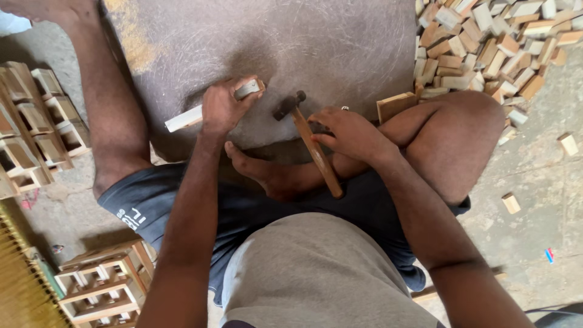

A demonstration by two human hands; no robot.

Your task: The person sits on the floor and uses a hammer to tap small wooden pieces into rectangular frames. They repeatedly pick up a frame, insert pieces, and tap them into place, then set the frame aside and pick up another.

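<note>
The wooden strip [209,108] is the center of it all here: a pale, narrow piece of wood lying on a dark, scratched work slab [316,42] on the floor. Its long axis runs on a slant, from lower left up toward upper right. The left hand [221,109] is wrapped closed around it near the upper-right end, thumb on top, so most of the loose length sticks out to the left of the fist.

Just to the right of that sits the hammer [310,143], dark metal head up near the strip's gripped end, wooden handle running down and right toward the person's lap. The right hand [349,133] is resting on the handle with fingers curled over it, more of a loose hold than a tight fist, from what I can see. So the hammer head lies just beside the strip's right end, and the left hand is the one on the strip itself.

Person is sitting cross-legged, a bare foot [261,170] tucked right under both hands. Further out: a big heap of small wooden blocks [492,42] at upper right, and stacked wooden lattice frames [36,121] along the left, with more frames [103,285] at lower left.
</note>
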